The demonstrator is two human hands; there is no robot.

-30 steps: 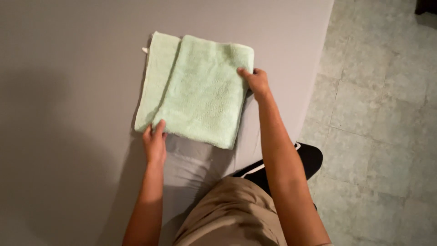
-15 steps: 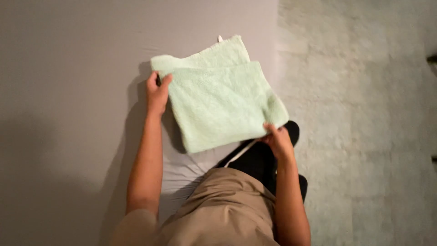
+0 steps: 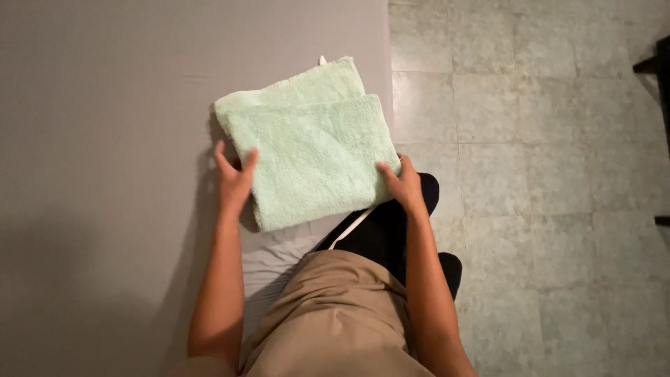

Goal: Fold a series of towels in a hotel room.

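The folded towel (image 3: 314, 157) lies on the bed (image 3: 105, 139) near its right edge; left hand (image 3: 234, 181) at the towel's left side, right hand (image 3: 403, 185) at its right.
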